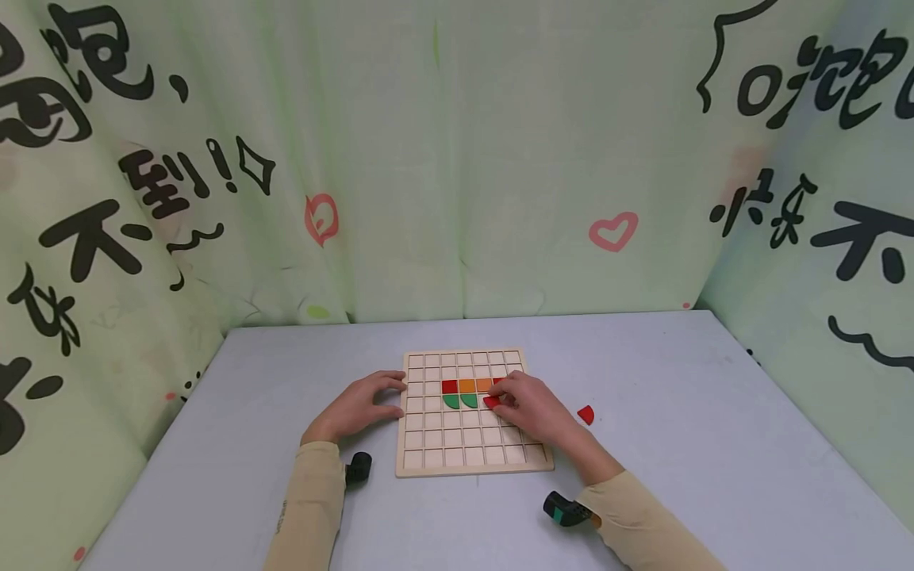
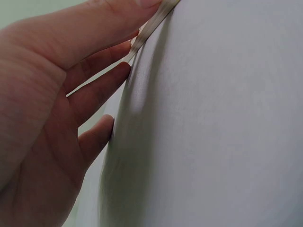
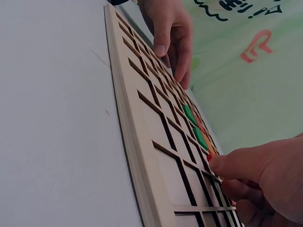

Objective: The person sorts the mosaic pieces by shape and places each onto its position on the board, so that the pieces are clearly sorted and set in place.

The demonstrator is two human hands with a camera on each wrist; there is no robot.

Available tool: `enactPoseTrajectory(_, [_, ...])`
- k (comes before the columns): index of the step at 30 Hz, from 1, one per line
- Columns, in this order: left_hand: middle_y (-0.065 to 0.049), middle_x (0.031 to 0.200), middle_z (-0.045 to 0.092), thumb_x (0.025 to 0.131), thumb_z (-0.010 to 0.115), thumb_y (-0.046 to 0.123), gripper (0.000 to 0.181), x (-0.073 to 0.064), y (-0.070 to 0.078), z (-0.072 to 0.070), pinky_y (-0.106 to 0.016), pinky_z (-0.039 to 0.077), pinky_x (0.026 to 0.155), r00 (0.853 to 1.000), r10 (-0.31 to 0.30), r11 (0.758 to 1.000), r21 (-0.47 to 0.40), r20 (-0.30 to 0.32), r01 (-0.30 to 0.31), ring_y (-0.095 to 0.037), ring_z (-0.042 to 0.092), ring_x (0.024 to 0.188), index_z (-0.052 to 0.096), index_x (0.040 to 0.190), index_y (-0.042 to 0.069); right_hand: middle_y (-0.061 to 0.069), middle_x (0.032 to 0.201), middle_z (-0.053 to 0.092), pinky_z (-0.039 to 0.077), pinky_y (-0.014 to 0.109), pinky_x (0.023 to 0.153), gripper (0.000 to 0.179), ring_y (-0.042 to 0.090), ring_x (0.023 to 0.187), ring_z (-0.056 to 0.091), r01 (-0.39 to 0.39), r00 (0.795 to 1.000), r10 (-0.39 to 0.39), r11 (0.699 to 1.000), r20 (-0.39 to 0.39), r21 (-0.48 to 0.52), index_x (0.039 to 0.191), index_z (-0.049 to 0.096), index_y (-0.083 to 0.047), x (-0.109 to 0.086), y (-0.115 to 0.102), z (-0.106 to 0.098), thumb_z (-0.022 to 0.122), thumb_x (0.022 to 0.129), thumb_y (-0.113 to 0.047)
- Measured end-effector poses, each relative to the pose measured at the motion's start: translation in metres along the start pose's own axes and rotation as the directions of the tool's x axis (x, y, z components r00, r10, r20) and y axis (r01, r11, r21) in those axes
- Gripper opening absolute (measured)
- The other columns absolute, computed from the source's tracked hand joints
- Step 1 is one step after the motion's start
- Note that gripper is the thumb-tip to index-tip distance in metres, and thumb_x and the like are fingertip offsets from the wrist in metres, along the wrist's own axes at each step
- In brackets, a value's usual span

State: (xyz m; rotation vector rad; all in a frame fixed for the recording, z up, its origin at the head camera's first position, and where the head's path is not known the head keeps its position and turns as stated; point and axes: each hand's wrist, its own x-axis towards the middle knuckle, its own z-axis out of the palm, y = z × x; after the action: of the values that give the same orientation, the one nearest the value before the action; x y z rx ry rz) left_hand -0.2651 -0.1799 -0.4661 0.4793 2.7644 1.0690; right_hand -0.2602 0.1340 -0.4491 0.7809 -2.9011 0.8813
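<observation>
A wooden grid board [image 1: 428, 460] lies flat on the table. My left hand [image 1: 362, 406] rests against its left edge with thumb and fingers spread, the fingertips touching the frame. Over the board's right half, my right hand [image 1: 530, 403] pinches a red piece [image 1: 490, 402] between thumb and fingers; the fingers hide part of it. Just left of that piece sit two green quarter-round pieces [image 1: 469, 400] in neighbouring cells. The row behind holds a red square [image 1: 449, 387], two orange squares [image 1: 466, 385] and, partly covered by the right hand, another red piece [image 1: 497, 381].
A loose red quarter-round piece [image 1: 586, 415] lies on the white table [image 1: 664, 444], right of the board and beside the right forearm. Black wrist cameras [image 1: 359, 469] stick out inward from both cuffs. A pale green printed curtain [image 1: 464, 159] hangs behind the table and along both sides.
</observation>
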Motion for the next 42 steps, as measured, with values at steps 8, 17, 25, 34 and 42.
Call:
enactPoseTrajectory(8, [-0.003, 0.145, 0.050, 0.084, 0.078, 0.020, 0.043, 0.000, 0.000, 0.000, -0.045, 0.032, 0.114, 1.000, 0.004, 1.000, 0.002, 0.000, -0.004, -0.026, 0.039, 0.139, 0.066, 0.124, 0.009, 0.001, 0.098, 0.062, 0.049, 0.028, 0.072, 0.019, 0.013, 0.079, 0.051, -0.031, 0.999, 0.031, 0.999, 0.014, -0.012, 0.104, 0.073, -0.008, 0.007, -0.002, 0.006, 0.075, 0.086, -0.012])
enactPoseTrajectory(17, [-0.004, 0.144, 0.050, 0.084, 0.078, 0.021, 0.044, 0.001, -0.001, 0.000, -0.045, 0.033, 0.114, 1.000, 0.012, 1.000, 0.000, 0.002, -0.012, -0.027, 0.040, 0.138, 0.065, 0.124, 0.009, 0.002, 0.097, 0.061, 0.047, 0.027, 0.070, 0.015, 0.013, 0.078, 0.050, -0.040, 0.999, 0.040, 0.999, 0.002, -0.023, 0.101, 0.074, -0.008, 0.011, 0.000, 0.008, 0.074, 0.086, -0.009])
enactPoseTrajectory(25, [-0.003, 0.145, 0.049, 0.084, 0.078, 0.020, 0.043, 0.001, 0.000, 0.000, -0.045, 0.033, 0.114, 1.000, -0.003, 1.000, -0.015, 0.003, 0.003, -0.027, 0.039, 0.138, 0.065, 0.124, 0.010, 0.001, 0.094, 0.061, 0.046, 0.026, 0.067, 0.016, 0.012, 0.076, 0.049, -0.050, 0.999, 0.050, 0.999, 0.003, -0.012, 0.101, 0.073, -0.007, 0.011, -0.001, 0.008, 0.074, 0.086, -0.009])
enactPoseTrajectory(34, [-0.002, 0.145, 0.049, 0.084, 0.078, 0.020, 0.043, 0.001, 0.000, 0.001, -0.045, 0.033, 0.114, 1.000, -0.017, 1.000, -0.011, -0.001, 0.017, -0.026, 0.039, 0.139, 0.066, 0.124, 0.010, 0.000, 0.092, 0.059, 0.045, 0.025, 0.064, 0.015, 0.012, 0.074, 0.048, -0.067, 0.998, 0.067, 0.998, 0.000, -0.013, 0.100, 0.073, -0.007, 0.012, -0.001, 0.010, 0.075, 0.085, -0.011])
enactPoseTrajectory(42, [-0.003, 0.145, 0.050, 0.084, 0.078, 0.019, 0.043, 0.002, -0.002, 0.001, -0.044, 0.033, 0.114, 1.000, 0.004, 1.000, 0.005, -0.001, -0.004, -0.026, 0.040, 0.138, 0.066, 0.124, 0.009, 0.001, 0.094, 0.061, 0.045, 0.026, 0.065, 0.015, 0.013, 0.075, 0.048, -0.077, 0.997, 0.076, 0.997, -0.004, -0.016, 0.101, 0.073, -0.006, 0.013, -0.002, 0.010, 0.072, 0.087, -0.008])
